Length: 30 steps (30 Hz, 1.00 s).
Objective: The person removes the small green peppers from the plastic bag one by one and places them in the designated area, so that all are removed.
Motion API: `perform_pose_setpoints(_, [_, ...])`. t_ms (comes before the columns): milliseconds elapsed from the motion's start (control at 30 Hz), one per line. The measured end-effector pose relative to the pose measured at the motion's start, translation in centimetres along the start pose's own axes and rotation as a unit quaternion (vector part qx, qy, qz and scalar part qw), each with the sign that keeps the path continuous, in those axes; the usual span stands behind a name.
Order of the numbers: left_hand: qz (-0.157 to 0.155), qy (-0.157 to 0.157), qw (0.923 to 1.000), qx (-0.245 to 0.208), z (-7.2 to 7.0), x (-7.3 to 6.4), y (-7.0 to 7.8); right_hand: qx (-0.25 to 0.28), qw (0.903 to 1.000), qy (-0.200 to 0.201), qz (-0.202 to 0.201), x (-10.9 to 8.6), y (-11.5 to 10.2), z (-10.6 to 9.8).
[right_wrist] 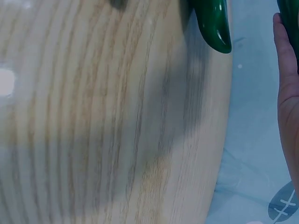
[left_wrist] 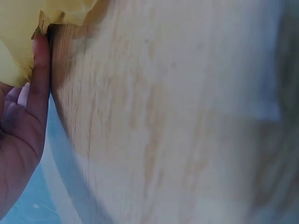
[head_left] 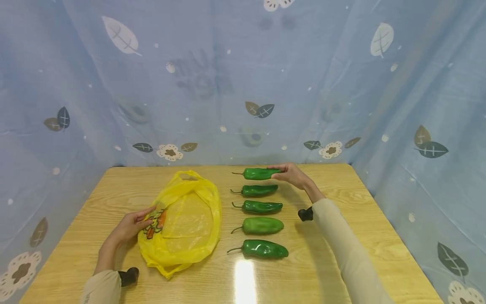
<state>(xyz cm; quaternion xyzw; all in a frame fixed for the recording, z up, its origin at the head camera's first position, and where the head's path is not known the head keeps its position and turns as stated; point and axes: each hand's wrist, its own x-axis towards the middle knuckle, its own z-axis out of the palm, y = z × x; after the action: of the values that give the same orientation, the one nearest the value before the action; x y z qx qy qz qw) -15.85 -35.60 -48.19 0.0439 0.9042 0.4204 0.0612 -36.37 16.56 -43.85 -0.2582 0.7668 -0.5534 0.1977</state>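
Observation:
At the far side of the table, my right hand point(head_left: 290, 174) pinches the blunt right end of a green pepper point(head_left: 258, 173) between thumb and fingers, its stem pointing left. In the right wrist view that hand point(right_wrist: 288, 98) shows only at the right edge. My left hand point(head_left: 130, 226) grips the left side of a yellow plastic bag point(head_left: 215, 211), thumb over its printed picture. The bag lies with its mouth spread wide. In the left wrist view, fingers point(left_wrist: 39, 70) reach under the yellow bag's edge point(left_wrist: 70, 14).
More green peppers lie in a column right of the bag, stems left: one dark pepper point(head_left: 260, 190), another dark one point(head_left: 263, 207), a lighter one point(head_left: 263, 226) and a glossy one point(head_left: 265, 248) nearest. A patterned blue curtain point(head_left: 228, 84) surrounds the wooden table point(head_left: 341, 236).

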Motion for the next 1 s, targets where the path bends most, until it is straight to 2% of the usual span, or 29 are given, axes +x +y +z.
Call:
perform_pose_setpoints(167, [0.013,0.001,0.9999,-0.006,0.3,0.3,-0.1,-0.004,1.0000,0.004,0.003,0.6,0.4,-0.2])
perform_pose_setpoints(333, [0.008,-0.004,0.9995,-0.030,0.3,0.6,-0.2,-0.010,0.9999,0.013,-0.001,1.0,0.9,-0.6])
perform_pose_setpoints(533, [0.009,0.006,0.9999,-0.005,-0.1,0.0,0.0,-0.009,0.9997,0.019,-0.009,2.0,1.3,-0.2])
perform_pose_setpoints(700, [0.000,0.004,1.0000,0.000,-0.3,-0.1,0.2,-0.007,0.9996,0.026,0.003,2.6,1.7,0.2])
perform_pose_setpoints(867, [0.008,0.008,0.9999,0.009,-0.1,-0.3,0.2,-0.001,0.9984,0.047,0.030,3.0,1.9,0.1])
perform_pose_setpoints(1000, [0.007,0.008,0.9999,0.003,0.1,0.0,0.1,-0.007,0.9978,0.057,0.035,2.7,2.1,-0.1])
